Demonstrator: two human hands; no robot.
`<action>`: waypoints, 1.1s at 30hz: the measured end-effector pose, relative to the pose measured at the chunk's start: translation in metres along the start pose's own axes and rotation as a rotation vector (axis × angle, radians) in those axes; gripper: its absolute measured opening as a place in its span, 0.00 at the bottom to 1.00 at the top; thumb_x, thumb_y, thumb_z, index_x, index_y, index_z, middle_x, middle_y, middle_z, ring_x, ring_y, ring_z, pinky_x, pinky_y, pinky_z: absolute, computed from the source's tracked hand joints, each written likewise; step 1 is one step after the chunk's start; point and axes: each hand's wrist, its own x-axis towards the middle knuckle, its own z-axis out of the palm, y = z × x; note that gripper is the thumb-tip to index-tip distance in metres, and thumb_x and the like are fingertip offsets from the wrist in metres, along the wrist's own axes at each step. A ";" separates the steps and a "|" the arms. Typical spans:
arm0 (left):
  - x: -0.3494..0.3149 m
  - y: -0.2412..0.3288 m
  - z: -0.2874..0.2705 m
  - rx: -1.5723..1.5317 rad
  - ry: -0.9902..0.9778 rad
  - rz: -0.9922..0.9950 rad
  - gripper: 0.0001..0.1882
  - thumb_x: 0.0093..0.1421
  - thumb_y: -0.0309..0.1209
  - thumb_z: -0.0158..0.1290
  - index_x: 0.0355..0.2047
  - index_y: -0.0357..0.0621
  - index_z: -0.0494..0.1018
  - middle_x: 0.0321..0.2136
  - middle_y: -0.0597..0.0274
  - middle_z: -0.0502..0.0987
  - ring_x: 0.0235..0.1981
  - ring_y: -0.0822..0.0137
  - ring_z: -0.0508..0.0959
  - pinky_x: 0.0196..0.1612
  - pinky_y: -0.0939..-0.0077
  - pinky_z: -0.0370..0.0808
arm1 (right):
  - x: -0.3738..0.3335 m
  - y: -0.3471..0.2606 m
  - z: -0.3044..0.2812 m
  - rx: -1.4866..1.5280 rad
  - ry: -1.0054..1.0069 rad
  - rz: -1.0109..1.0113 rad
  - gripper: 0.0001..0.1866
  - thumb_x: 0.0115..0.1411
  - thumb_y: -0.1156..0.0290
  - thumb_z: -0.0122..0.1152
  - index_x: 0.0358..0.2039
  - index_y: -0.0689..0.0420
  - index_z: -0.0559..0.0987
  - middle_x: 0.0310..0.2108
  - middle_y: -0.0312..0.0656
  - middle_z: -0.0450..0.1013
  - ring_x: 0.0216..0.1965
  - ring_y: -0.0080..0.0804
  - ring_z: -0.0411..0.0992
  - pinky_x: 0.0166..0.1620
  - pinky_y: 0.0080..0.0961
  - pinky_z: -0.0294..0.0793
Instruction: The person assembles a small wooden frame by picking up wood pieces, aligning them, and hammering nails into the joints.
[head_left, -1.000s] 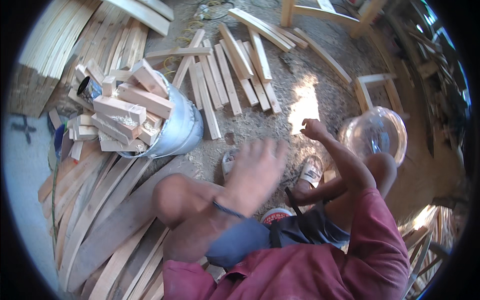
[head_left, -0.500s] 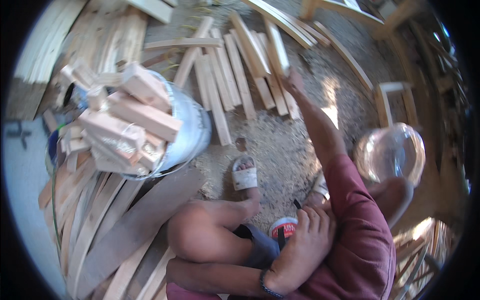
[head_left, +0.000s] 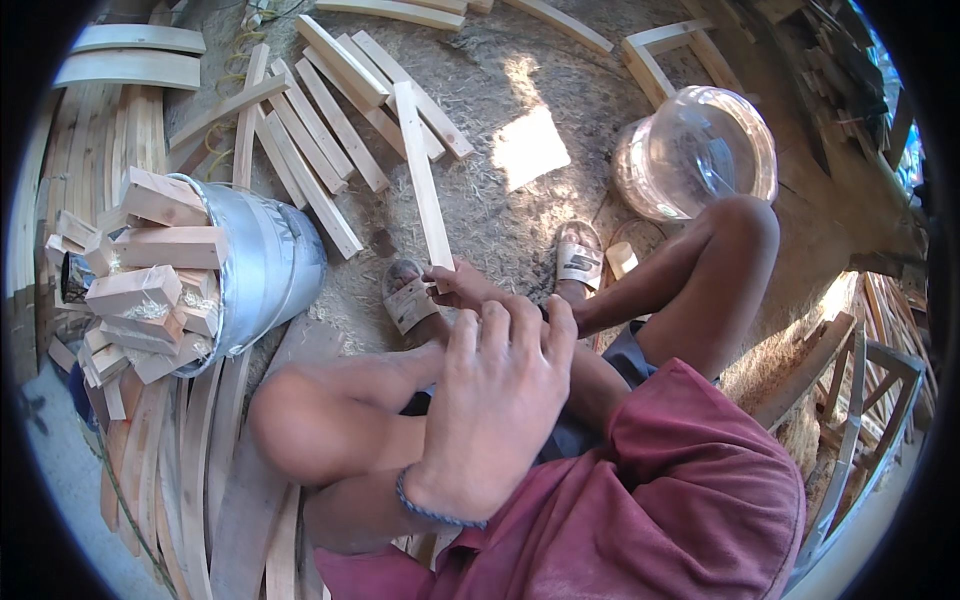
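Note:
A long, pale wooden strip (head_left: pixel 423 175) slants up and away from my right hand (head_left: pixel 462 284), whose fingers are closed on its near end. The strip's far end lies over or just above several loose strips (head_left: pixel 315 130) on the floor. My left hand (head_left: pixel 497 385), with a dark braided cord at its wrist, is raised over my lap. Its back shows and its fingers are stretched out with nothing visible in them. It partly covers my right forearm. A red-capped container seen earlier is hidden now.
A metal bucket (head_left: pixel 275 265) full of short wood blocks (head_left: pixel 165 250) stands at the left, above long boards (head_left: pixel 235 430). On the right are a clear round plastic tub (head_left: pixel 650 165), a wooden frame (head_left: pixel 650 70) and a metal-edged frame (head_left: pixel 850 450). Shavings litter the ground.
My right hand has drawn back from the pile toward my feet, bringing a strip along. My left hand has risen from my lap, fingers extended. The view has shifted to the right.

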 end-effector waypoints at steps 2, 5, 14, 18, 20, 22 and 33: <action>-0.002 0.004 0.005 0.017 0.013 0.015 0.18 0.62 0.31 0.51 0.52 0.43 0.73 0.37 0.58 0.77 0.43 0.65 0.78 0.47 0.70 0.72 | -0.018 -0.002 0.000 -0.056 0.111 -0.106 0.17 0.64 0.61 0.64 0.46 0.57 0.74 0.31 0.37 0.75 0.31 0.24 0.72 0.34 0.29 0.73; 0.000 0.008 0.020 0.057 0.042 0.010 0.17 0.61 0.31 0.51 0.50 0.43 0.73 0.37 0.59 0.78 0.43 0.63 0.80 0.46 0.70 0.74 | -0.048 -0.010 0.018 -0.018 0.291 -0.248 0.15 0.64 0.63 0.65 0.44 0.58 0.74 0.30 0.37 0.74 0.29 0.24 0.72 0.31 0.29 0.73; 0.006 0.003 0.035 0.060 -0.047 0.037 0.18 0.60 0.30 0.53 0.50 0.41 0.72 0.41 0.55 0.79 0.45 0.61 0.81 0.47 0.67 0.75 | -0.028 0.011 -0.065 -0.427 0.103 -0.180 0.16 0.61 0.61 0.64 0.41 0.60 0.78 0.31 0.40 0.78 0.28 0.26 0.75 0.31 0.29 0.76; 0.005 0.002 0.028 -0.024 -0.040 0.022 0.22 0.60 0.33 0.55 0.54 0.39 0.70 0.42 0.52 0.78 0.46 0.58 0.80 0.50 0.63 0.74 | -0.008 0.006 -0.111 -0.937 0.053 -0.024 0.17 0.60 0.59 0.63 0.41 0.60 0.81 0.32 0.41 0.80 0.29 0.27 0.77 0.33 0.30 0.78; 0.001 -0.007 0.012 -0.162 -0.084 -0.025 0.28 0.60 0.38 0.59 0.58 0.37 0.68 0.44 0.49 0.77 0.49 0.52 0.78 0.54 0.59 0.72 | 0.020 0.011 -0.158 -0.647 0.341 -0.162 0.19 0.59 0.57 0.60 0.41 0.59 0.84 0.30 0.43 0.82 0.30 0.29 0.79 0.37 0.29 0.79; 0.005 -0.018 -0.002 -0.145 -0.057 -0.070 0.28 0.61 0.38 0.58 0.58 0.37 0.68 0.46 0.48 0.77 0.50 0.51 0.77 0.54 0.58 0.72 | 0.008 -0.029 -0.178 -0.719 0.854 -0.388 0.17 0.60 0.61 0.57 0.36 0.61 0.85 0.30 0.51 0.82 0.33 0.41 0.81 0.42 0.34 0.79; -0.005 -0.059 -0.023 -0.215 0.064 -0.247 0.28 0.61 0.35 0.58 0.58 0.35 0.67 0.45 0.45 0.77 0.49 0.49 0.77 0.54 0.58 0.72 | -0.045 -0.093 -0.282 -1.140 1.134 -0.060 0.21 0.57 0.58 0.66 0.44 0.62 0.80 0.48 0.58 0.77 0.52 0.54 0.76 0.55 0.45 0.75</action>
